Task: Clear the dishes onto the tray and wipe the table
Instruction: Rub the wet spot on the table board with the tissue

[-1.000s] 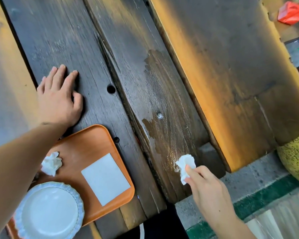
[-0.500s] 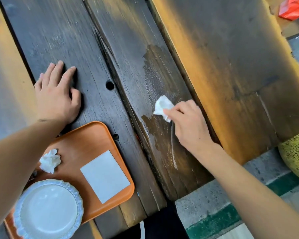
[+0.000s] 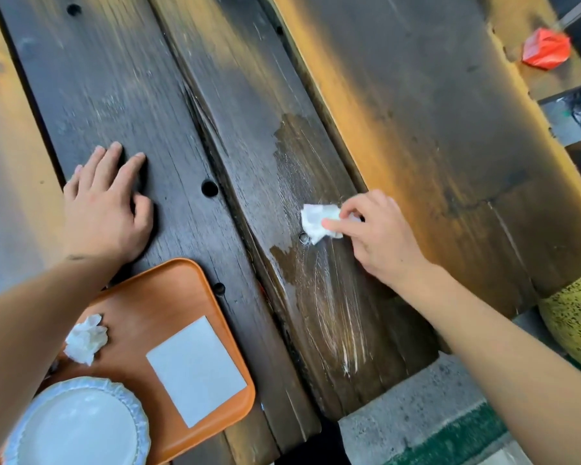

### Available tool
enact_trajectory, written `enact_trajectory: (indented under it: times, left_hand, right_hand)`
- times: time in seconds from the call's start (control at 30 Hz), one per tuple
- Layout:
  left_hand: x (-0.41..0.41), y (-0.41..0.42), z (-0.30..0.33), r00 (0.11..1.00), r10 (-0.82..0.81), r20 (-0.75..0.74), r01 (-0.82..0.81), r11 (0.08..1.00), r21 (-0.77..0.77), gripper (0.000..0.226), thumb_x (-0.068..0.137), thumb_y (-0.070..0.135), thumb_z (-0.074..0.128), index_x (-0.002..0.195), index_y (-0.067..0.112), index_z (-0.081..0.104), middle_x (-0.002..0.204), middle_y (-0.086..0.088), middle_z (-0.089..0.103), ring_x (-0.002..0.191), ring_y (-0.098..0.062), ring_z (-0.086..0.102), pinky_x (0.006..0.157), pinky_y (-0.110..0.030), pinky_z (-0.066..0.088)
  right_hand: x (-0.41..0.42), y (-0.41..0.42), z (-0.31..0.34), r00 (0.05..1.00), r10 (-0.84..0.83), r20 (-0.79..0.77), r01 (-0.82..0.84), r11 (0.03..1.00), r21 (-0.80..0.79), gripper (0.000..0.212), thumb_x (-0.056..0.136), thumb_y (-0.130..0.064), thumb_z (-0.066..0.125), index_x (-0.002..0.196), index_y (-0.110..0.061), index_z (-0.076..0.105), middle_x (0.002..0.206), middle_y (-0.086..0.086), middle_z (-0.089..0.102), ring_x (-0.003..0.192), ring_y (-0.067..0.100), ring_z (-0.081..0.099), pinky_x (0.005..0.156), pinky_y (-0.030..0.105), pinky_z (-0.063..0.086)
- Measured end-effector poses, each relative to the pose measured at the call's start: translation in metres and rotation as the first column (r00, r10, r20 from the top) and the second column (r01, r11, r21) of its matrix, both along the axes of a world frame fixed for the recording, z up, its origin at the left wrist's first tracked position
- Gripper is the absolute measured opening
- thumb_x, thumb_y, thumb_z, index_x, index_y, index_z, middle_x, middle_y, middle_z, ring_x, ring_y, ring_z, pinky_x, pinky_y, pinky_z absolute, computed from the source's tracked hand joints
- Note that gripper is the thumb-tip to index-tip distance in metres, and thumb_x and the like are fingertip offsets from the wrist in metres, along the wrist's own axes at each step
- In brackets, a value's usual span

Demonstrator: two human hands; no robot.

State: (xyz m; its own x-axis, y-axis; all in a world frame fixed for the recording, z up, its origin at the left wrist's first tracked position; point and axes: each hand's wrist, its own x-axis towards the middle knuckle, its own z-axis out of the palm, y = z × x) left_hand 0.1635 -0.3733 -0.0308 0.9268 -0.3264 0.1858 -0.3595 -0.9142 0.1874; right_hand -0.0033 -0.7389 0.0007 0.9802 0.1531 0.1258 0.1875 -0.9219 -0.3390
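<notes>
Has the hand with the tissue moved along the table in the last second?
Yes. The right hand slid the tissue up the plank from the near edge and now sits beside the screw head.

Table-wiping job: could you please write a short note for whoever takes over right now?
Left hand: open, flat on the table above the tray.
Right hand: pinches a crumpled tissue and presses it on the wet patch of the middle plank.
Tray: holds the plate, a crumpled napkin and a flat white sheet.
Done: dishes in view are on the tray; streaks show wiping has begun.
Left: finish wiping the wet patch, then put the tissue on the tray.
</notes>
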Motion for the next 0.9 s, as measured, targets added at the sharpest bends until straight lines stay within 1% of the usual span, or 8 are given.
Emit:
enact_trajectory:
  times: [0.1, 0.2, 0.4, 0.57, 0.63, 0.73, 0.8, 0.9]
  left_hand:
    - [0.001, -0.001, 0.000, 1.000, 0.003, 0.002, -0.003, 1.000, 0.000, 0.060, 0.087, 0.024, 0.042, 0.146, 0.018, 0.052, 0.160, -0.013, 0.042, 0.151, -0.033, 0.033, 0.119, -0.032, 0.011]
    - [0.001, -0.001, -0.001, 1.000, 0.014, 0.004, -0.014, 1.000, -0.004, 0.060, 0.087, 0.024, 0.043, 0.146, 0.018, 0.052, 0.160, -0.012, 0.042, 0.152, -0.031, 0.033, 0.120, -0.028, 0.009]
    - [0.002, -0.002, 0.001, 1.000, 0.013, -0.026, -0.013, 1.000, 0.000, 0.061, 0.087, 0.026, 0.040, 0.146, 0.018, 0.052, 0.160, -0.013, 0.041, 0.151, -0.033, 0.032, 0.119, -0.035, 0.013]
    - [0.002, -0.001, 0.002, 0.999, 0.005, -0.039, -0.005, 1.000, 0.008, 0.061, 0.087, 0.029, 0.040, 0.147, 0.018, 0.051, 0.161, -0.013, 0.041, 0.152, -0.033, 0.032, 0.118, -0.035, 0.013]
    - [0.001, -0.001, 0.003, 0.999, 0.005, -0.047, -0.005, 1.000, 0.008, 0.061, 0.088, 0.029, 0.039, 0.147, 0.017, 0.051, 0.161, -0.013, 0.040, 0.152, -0.033, 0.031, 0.119, -0.035, 0.012]
    - [0.000, -0.001, 0.004, 0.999, 0.003, -0.046, -0.002, 1.000, 0.005, 0.062, 0.087, 0.028, 0.039, 0.147, 0.017, 0.051, 0.161, -0.014, 0.040, 0.152, -0.033, 0.031, 0.120, -0.035, 0.012]
    - [0.000, -0.002, 0.004, 0.999, 0.002, -0.044, -0.002, 1.000, 0.006, 0.062, 0.087, 0.027, 0.039, 0.147, 0.016, 0.052, 0.161, -0.014, 0.040, 0.152, -0.033, 0.031, 0.121, -0.039, 0.016]
    - [0.000, -0.002, 0.004, 0.999, 0.005, -0.050, -0.004, 1.000, 0.004, 0.062, 0.088, 0.028, 0.039, 0.147, 0.016, 0.052, 0.161, -0.014, 0.040, 0.152, -0.033, 0.031, 0.122, -0.042, 0.017]
  right_hand:
    - [0.080, -0.009, 0.000, 0.991, -0.120, 0.050, 0.120, 0.993, 0.008, 0.036, 0.086, 0.001, 0.050, 0.096, -0.018, 0.080, 0.092, 0.008, 0.065, 0.088, 0.033, 0.052, 0.070, 0.042, 0.044]
    - [0.109, -0.004, 0.000, 0.992, -0.126, 0.024, 0.126, 0.992, -0.024, 0.035, 0.082, 0.008, 0.056, 0.097, -0.014, 0.080, 0.090, 0.008, 0.063, 0.089, 0.036, 0.055, 0.072, 0.044, 0.047]
    - [-0.007, 0.015, 0.012, 0.987, 0.143, -0.073, -0.146, 0.988, -0.048, 0.032, 0.080, 0.015, 0.059, 0.101, -0.005, 0.073, 0.086, 0.010, 0.062, 0.084, 0.029, 0.054, 0.065, 0.037, 0.046]
    - [-0.118, 0.023, 0.022, 0.918, 0.334, -0.215, -0.358, 0.930, -0.086, 0.034, 0.084, 0.003, 0.047, 0.109, -0.010, 0.067, 0.092, 0.003, 0.064, 0.086, 0.022, 0.051, 0.066, 0.033, 0.048]
    - [-0.129, 0.023, 0.024, 0.905, 0.335, -0.261, -0.369, 0.925, -0.091, 0.035, 0.083, -0.001, 0.050, 0.112, -0.014, 0.065, 0.092, 0.001, 0.063, 0.083, 0.021, 0.055, 0.065, 0.032, 0.048]
    - [-0.123, 0.027, 0.028, 0.897, 0.310, -0.314, -0.355, 0.930, -0.096, 0.019, 0.085, -0.011, 0.060, 0.101, -0.018, 0.066, 0.088, -0.002, 0.061, 0.078, 0.020, 0.057, 0.064, 0.032, 0.050]
    - [-0.114, 0.032, 0.030, 0.885, 0.306, -0.352, -0.361, 0.927, -0.104, 0.009, 0.087, -0.018, 0.058, 0.093, -0.019, 0.065, 0.084, -0.003, 0.059, 0.076, 0.019, 0.055, 0.064, 0.033, 0.051]
    - [-0.095, 0.033, 0.040, 0.880, 0.284, -0.381, -0.323, 0.946, -0.042, 0.010, 0.086, -0.025, 0.055, 0.088, -0.019, 0.063, 0.083, -0.005, 0.057, 0.077, 0.016, 0.052, 0.066, 0.029, 0.051]
